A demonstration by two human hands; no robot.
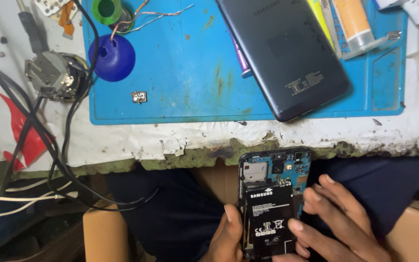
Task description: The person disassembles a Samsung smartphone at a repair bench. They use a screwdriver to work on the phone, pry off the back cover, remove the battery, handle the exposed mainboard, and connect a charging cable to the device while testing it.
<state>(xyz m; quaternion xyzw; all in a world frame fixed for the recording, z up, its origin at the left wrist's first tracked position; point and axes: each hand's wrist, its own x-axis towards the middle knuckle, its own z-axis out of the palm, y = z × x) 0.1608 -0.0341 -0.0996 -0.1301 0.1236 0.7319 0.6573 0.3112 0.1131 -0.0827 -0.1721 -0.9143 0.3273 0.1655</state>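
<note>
Opened dark smartphone with its back removed (272,204): held low in the frame, below the table edge, over the person's lap; blue circuit board exposed at the top, black rectangular battery (269,216) seated beneath it.

Left hand (226,237): wrapped around the phone's left edge from below, thumb lying along the side, closed on the phone body.

Right hand (338,223): fingers (316,213) extended and slightly spread, resting against the phone's right edge and the battery's right side; it steadies rather than fully encloses the phone.

White, worn table (170,140): edge chipped and greenish, carrying a blue rubber work mat (190,73).

On the mat: detached dark grey phone back cover (282,53), lying diagonally at upper right; blue plastic cone-shaped dome (112,57) at upper left; green solder spool (106,9) just above it; small metal component (138,97) near the mat's lower left.

Left of the mat: round metal part (52,76) with black cables (49,145) trailing off the table.
</note>
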